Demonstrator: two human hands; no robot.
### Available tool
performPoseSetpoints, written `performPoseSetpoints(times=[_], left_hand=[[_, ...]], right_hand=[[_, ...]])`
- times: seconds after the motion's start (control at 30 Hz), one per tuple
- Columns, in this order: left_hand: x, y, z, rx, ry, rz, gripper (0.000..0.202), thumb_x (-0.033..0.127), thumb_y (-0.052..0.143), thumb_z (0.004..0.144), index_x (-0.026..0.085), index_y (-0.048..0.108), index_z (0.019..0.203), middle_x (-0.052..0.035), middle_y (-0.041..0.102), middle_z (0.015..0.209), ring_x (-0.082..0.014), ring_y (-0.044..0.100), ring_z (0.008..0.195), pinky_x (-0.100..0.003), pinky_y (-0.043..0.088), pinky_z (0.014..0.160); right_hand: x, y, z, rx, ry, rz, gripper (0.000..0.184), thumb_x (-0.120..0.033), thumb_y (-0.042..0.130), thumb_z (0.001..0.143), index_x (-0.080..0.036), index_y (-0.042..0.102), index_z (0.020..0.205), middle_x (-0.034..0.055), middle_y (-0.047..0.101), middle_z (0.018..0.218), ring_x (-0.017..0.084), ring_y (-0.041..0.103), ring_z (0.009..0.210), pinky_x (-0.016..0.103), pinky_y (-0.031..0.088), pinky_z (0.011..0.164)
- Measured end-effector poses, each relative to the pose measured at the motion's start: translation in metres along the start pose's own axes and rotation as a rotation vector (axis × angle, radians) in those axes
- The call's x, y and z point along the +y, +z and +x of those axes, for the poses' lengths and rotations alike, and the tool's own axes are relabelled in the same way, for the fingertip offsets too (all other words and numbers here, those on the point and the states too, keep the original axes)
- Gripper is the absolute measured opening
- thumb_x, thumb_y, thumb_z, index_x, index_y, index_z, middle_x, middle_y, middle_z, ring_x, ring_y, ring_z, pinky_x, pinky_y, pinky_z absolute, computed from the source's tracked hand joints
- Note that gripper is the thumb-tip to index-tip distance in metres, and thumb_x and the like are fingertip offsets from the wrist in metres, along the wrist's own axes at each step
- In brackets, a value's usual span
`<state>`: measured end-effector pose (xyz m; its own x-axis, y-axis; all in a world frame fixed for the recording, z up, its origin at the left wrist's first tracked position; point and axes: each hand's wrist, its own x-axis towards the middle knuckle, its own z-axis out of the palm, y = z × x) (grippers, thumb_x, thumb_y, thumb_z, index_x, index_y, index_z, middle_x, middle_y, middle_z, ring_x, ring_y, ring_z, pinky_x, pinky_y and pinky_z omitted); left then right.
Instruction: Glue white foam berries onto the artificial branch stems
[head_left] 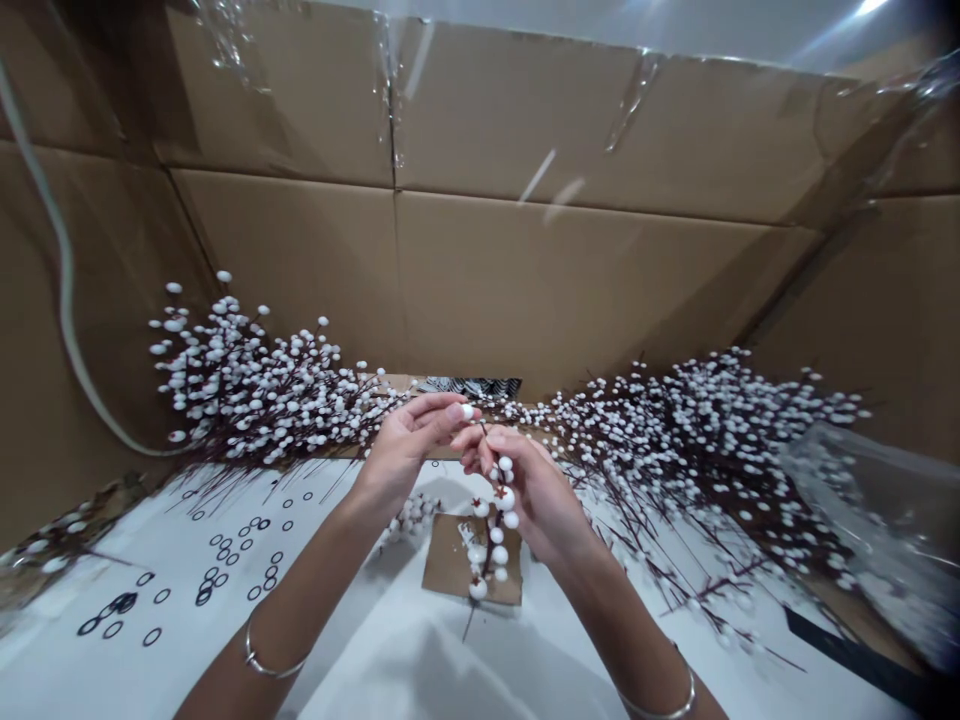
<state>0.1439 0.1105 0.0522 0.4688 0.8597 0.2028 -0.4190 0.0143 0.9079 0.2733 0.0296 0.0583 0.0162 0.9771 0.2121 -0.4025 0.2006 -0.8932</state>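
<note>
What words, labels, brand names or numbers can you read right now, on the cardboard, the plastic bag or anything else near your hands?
None: no readable word, label, brand, number or sign shows. The cardboard wall, the brown card piece and the clear plastic bag show no print, and the black-and-white patterned item shows only pattern.

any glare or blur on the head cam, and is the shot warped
In the head view, glare streaks across the clear tape on the cardboard, the box edges bow from wide-lens warp, the left hand and right hand holding the berry stem look reasonably sharp, and soft shadows fall on the white sheet.
</note>
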Motion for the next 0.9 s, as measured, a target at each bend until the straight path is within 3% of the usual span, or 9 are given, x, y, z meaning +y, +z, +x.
performPoseSetpoints(times=[0.23,0.67,0.9], left_hand=[[-0.003,0.009,-0.004,0.041,-0.051,-0.069,0.033,0.033,0.080,0.073,0.016,0.067,0.098,-0.0069,0.073,0.098,-0.0130,0.069,0.077,-0.021,0.054,0.065],[-0.004,0.010,-0.005,0.017,0.011,-0.043,0.026,0.028,0.080,0.073,0.016,0.069,0.093,-0.0064,0.075,0.094,-0.0147,0.069,0.080,-0.023,0.054,0.069],[-0.004,0.012,-0.007,0.004,0.059,-0.006,0.023,0.028,0.080,0.074,0.018,0.070,0.093,-0.0056,0.075,0.094,-0.0132,0.069,0.077,-0.022,0.054,0.067]], right_hand=[[0.001,0.001,0.002,0.001,-0.078,-0.069,0.031,-0.024,0.051,0.084,-0.020,0.057,0.054,0.0042,0.064,0.084,0.017,0.053,0.085,0.027,0.038,0.085],[-0.002,0.001,0.001,0.042,-0.033,-0.033,0.032,-0.022,0.052,0.083,-0.019,0.055,0.052,0.0045,0.065,0.078,0.016,0.055,0.079,0.025,0.041,0.068],[-0.002,-0.003,0.002,0.047,-0.038,-0.042,0.031,-0.023,0.054,0.081,-0.018,0.052,0.051,0.0037,0.062,0.073,0.016,0.053,0.077,0.025,0.039,0.068]])
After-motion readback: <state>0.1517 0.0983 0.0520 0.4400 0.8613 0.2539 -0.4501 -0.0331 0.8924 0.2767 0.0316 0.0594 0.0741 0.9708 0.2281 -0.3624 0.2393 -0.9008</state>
